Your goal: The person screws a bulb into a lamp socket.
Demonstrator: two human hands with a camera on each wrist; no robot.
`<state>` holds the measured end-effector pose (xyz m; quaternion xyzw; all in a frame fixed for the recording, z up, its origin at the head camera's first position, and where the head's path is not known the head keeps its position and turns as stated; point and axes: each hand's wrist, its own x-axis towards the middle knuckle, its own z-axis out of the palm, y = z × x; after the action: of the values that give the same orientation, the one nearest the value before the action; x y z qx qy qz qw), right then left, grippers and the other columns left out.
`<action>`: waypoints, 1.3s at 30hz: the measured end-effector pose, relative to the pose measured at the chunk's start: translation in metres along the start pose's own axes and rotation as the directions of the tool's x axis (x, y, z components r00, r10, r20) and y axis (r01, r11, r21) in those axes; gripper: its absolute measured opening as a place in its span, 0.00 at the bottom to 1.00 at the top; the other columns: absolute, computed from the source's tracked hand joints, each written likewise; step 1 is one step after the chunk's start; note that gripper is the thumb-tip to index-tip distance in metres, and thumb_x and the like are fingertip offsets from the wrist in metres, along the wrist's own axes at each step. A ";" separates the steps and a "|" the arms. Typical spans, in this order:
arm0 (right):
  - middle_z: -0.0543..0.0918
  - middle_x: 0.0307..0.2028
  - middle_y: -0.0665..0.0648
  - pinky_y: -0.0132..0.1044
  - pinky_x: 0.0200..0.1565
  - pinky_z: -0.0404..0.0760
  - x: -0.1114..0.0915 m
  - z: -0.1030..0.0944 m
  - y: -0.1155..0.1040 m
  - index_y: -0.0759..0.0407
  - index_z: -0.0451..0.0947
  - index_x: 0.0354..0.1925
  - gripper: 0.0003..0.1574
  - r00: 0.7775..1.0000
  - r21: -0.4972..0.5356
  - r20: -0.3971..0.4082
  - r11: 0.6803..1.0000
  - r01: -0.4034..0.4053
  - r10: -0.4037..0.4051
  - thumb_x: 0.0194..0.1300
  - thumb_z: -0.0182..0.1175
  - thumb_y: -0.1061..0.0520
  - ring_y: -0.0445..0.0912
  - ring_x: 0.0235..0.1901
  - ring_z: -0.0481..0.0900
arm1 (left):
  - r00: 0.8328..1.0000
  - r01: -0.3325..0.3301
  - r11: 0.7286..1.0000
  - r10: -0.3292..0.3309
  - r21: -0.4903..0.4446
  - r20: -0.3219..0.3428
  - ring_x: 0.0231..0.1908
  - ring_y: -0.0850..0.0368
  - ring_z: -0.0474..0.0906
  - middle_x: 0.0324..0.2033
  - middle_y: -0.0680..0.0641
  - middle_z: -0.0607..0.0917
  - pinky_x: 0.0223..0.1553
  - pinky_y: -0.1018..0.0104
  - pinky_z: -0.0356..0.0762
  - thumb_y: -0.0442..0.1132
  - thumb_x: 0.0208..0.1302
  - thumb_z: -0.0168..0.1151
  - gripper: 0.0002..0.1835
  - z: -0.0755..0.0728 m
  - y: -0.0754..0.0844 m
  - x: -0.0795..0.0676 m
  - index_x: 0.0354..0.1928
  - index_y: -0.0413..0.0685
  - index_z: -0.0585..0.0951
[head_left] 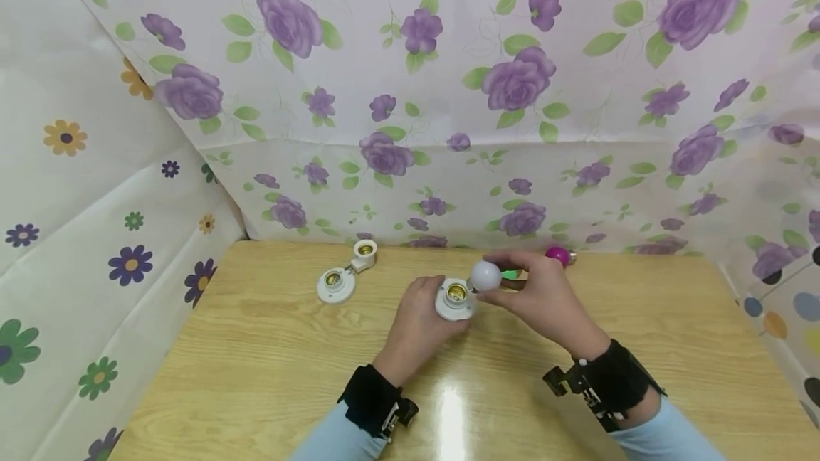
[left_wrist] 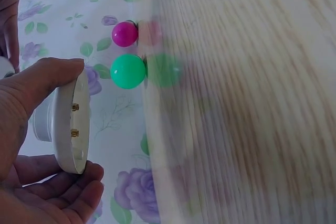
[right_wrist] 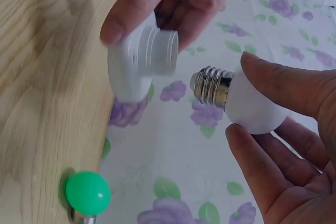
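Note:
My left hand (head_left: 419, 319) grips a round white lamp socket (head_left: 454, 309) by its base rim, above the table. In the left wrist view the underside of this socket (left_wrist: 79, 121) shows two brass screws. My right hand (head_left: 544, 297) holds a white light bulb (head_left: 485, 275) by its globe, between thumb and fingers. In the right wrist view the bulb's metal screw base (right_wrist: 212, 86) points at the mouth of the socket (right_wrist: 165, 52), with a small gap between them.
Farther left on the wooden table (head_left: 269, 375) lie another round white socket (head_left: 336, 285) and a smaller white socket (head_left: 364, 254). A green bulb (right_wrist: 88, 193) and a magenta bulb (head_left: 559, 255) lie toward the back, near the flowered wall covering (head_left: 397, 91).

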<state>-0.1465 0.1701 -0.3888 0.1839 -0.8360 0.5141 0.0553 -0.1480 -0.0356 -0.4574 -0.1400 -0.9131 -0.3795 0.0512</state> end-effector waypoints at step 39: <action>0.79 0.47 0.45 0.33 0.41 0.76 0.004 0.022 0.011 0.54 0.78 0.50 0.28 0.997 -0.073 0.057 0.995 0.060 -0.056 0.47 0.72 0.57 0.40 0.47 0.75 | 0.997 -0.070 0.997 0.070 -0.010 -0.016 0.42 0.62 0.72 0.42 0.56 0.76 0.41 0.68 0.71 0.57 0.43 0.72 0.33 0.010 0.003 0.004 0.51 0.51 0.77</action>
<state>-0.1525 0.1542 -0.4074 0.2199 -0.8501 0.4753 0.0543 -0.1508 -0.0258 -0.4618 -0.1692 -0.9052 -0.3834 0.0711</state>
